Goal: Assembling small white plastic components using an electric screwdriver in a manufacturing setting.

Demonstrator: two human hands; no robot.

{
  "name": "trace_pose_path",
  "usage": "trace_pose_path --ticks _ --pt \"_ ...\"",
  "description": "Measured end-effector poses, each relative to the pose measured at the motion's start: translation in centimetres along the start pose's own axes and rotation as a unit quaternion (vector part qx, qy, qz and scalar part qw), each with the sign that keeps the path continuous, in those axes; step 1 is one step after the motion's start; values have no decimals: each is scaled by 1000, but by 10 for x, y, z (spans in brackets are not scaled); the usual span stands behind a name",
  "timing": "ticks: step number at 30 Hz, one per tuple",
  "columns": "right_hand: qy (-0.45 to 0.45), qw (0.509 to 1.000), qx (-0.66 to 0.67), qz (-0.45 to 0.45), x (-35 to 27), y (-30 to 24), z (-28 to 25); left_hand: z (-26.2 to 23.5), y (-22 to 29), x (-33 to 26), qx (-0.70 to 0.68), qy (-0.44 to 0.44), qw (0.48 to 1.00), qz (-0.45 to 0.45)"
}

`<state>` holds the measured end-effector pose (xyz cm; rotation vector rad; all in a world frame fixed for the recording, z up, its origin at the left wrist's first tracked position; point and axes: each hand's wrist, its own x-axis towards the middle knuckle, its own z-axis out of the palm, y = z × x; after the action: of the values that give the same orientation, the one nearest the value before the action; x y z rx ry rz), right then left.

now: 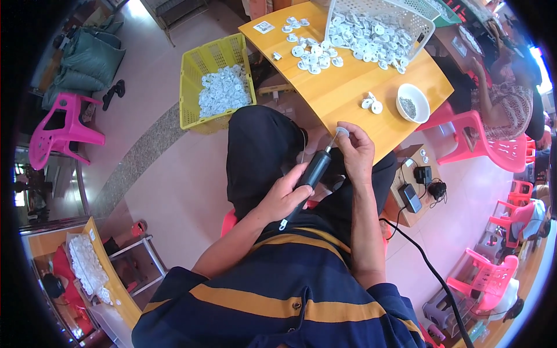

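My left hand (284, 194) is wrapped round a black electric screwdriver (315, 170), which slants up and to the right above my lap. At its metal tip, my right hand (357, 152) pinches a small white plastic part (342, 132) between thumb and fingers. The bit reaches the part; whether a screw is there is too small to tell. Just beyond, a few white plastic parts (372, 104) sit together on the yellow wooden table (342, 90). Beside them stands a white bowl (422, 100) holding small metal screws (408, 108).
A white basket (427, 29) at the table's far side spills many white parts. Left of the table, a yellow crate (189, 87) holds more. Black power adapters (411, 198) sit on a wooden box (413, 156) at right. A black cable (426, 258) runs past my right side.
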<state>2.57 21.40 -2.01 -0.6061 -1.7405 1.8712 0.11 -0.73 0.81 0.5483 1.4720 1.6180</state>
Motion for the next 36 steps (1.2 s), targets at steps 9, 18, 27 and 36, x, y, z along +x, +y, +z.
trace_pose_path --ticks 9,18,27,36 --pt "1 1000 -27 -13 -1 -3 1 -2 0 1 -12 -23 999 -29" --pt "-1 999 -34 -31 -2 -4 2 -1 -1 2 -18 -2 1000 -16" --pt "-32 993 -84 -73 -1 -2 -4 -6 -2 -1 -100 -29 993 -63" --pt "-51 991 -101 -68 -4 -10 -4 -6 5 -3 -157 -47 984 -67"
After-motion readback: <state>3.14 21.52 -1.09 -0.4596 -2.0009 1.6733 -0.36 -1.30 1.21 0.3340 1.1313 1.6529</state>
